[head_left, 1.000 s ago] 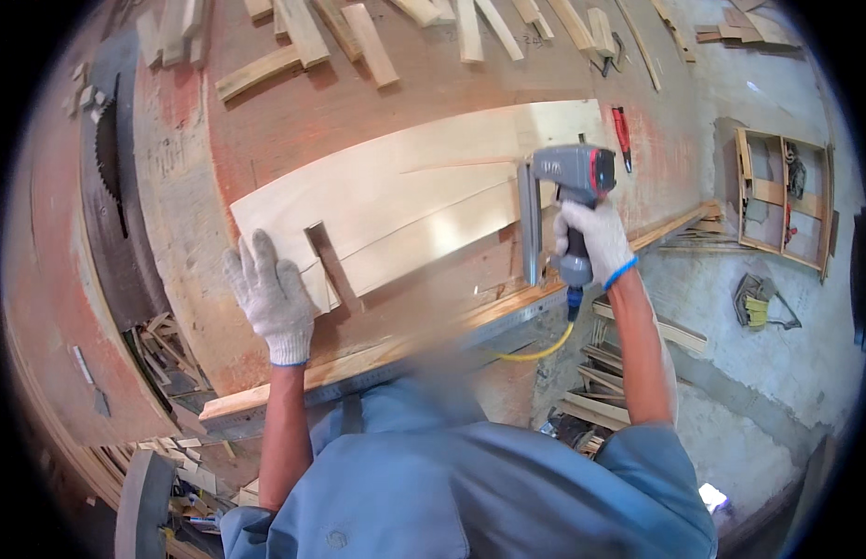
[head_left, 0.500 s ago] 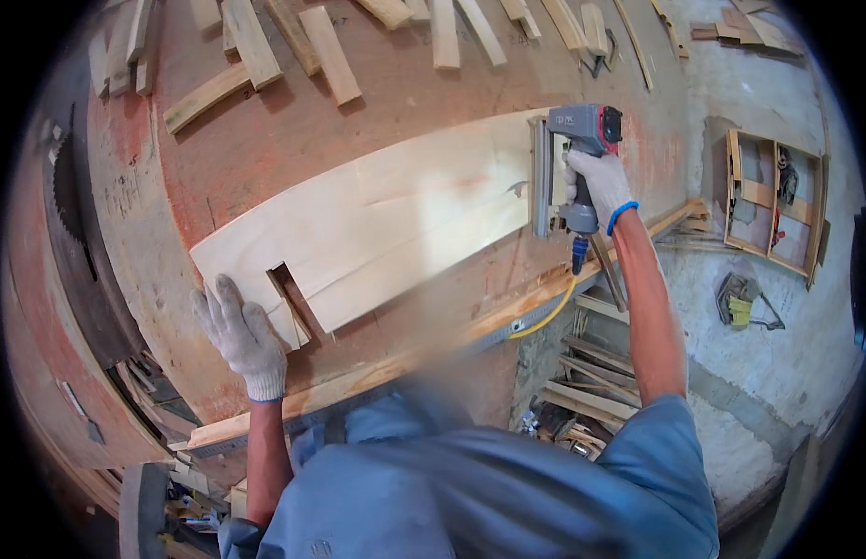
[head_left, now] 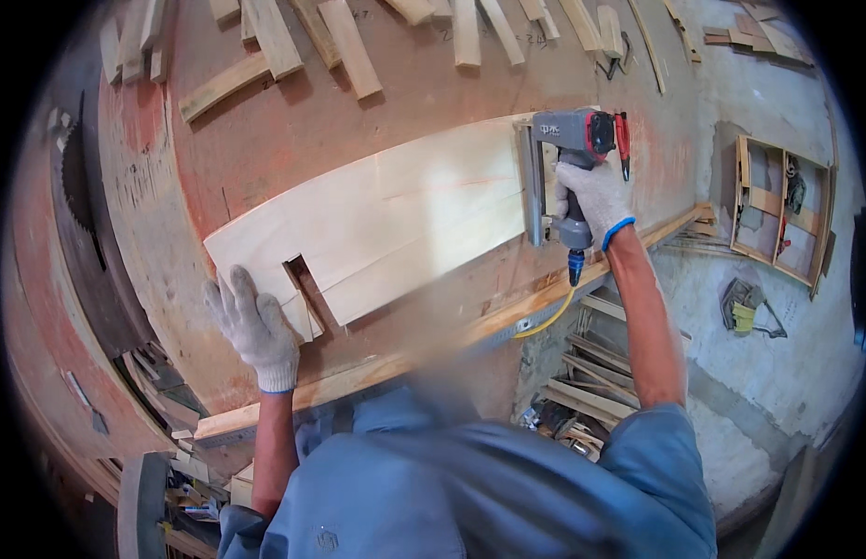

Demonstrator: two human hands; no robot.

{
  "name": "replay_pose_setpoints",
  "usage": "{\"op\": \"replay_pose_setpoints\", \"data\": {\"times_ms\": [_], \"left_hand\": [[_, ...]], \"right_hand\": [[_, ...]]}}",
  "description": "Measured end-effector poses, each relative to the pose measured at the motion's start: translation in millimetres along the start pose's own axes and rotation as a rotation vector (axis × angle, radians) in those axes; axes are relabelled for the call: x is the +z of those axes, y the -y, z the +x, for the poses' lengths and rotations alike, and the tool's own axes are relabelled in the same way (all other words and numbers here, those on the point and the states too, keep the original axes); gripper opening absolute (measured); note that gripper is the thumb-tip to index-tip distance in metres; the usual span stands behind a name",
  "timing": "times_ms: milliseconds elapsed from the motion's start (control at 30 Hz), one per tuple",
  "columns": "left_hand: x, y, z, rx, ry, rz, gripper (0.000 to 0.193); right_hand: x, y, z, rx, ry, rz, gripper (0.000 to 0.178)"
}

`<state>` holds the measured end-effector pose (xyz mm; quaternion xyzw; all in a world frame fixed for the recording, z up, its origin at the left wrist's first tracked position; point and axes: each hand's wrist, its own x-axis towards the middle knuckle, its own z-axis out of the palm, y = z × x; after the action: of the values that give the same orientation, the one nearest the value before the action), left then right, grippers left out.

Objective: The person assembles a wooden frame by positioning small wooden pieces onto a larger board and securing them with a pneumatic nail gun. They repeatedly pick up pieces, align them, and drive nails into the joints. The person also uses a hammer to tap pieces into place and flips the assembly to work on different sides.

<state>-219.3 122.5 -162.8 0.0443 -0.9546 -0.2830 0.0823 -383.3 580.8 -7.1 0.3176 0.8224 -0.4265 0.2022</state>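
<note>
A pale, curved wooden panel (head_left: pixel 396 219) with a rectangular notch in its near edge lies flat on the workbench. My left hand (head_left: pixel 253 326), in a white knitted glove, rests with fingers spread at the panel's left end, beside a small strip at the notch. At the other end, my gloved right hand (head_left: pixel 593 197) is wrapped round the handle of a grey nail gun (head_left: pixel 565 129). The gun's long magazine lies across the panel's right end, which is partly hidden. From the blue fitting under its handle runs a yellow air hose (head_left: pixel 549 320). Red-handled pliers (head_left: pixel 623 140) show just right of the gun.
Several wooden offcuts (head_left: pixel 349 51) lie along the bench's far side. A toothed saw blade (head_left: pixel 74 186) is at the far left. A wooden strip (head_left: pixel 358 379) runs along the near edge. Right, on the floor, are a divided wooden frame (head_left: pixel 783 210) and scrap slats (head_left: pixel 591 401).
The nail gun and my right hand have shifted slightly left along the panel. The red pliers have come into sight, and a grey bar below the gun no longer shows.
</note>
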Motion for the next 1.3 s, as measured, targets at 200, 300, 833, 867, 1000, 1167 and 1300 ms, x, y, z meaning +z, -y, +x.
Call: {"op": "replay_pose_setpoints", "data": {"times_ms": [200,300,833,867,1000,1167,1300], "left_hand": [[1,4,1,0.004,-0.025,-0.009,0.060],[1,1,0,-0.017,-0.012,-0.004,0.059],[3,2,-1,-0.039,-0.063,-0.044,0.062],[5,3,-1,-0.039,-0.066,-0.034,0.063],[6,5,4,-0.016,-0.087,0.033,0.066],[3,3,-1,-0.049,-0.053,-0.020,0.070],[3,3,1,-0.038,-0.072,-0.007,0.068]], "right_hand": [[12,18,-16,-0.010,0.015,-0.108,0.014],[45,15,-26,-0.025,0.101,-0.080,0.015],[111,54,-64,-0.037,0.247,-0.089,0.019],[112,57,-65,-0.041,0.249,-0.121,0.016],[126,67,-73,-0.039,0.238,-0.187,0.018],[165,68,-91,-0.137,0.295,-0.222,0.019],[174,75,-97,-0.093,0.284,-0.255,0.026]]}}
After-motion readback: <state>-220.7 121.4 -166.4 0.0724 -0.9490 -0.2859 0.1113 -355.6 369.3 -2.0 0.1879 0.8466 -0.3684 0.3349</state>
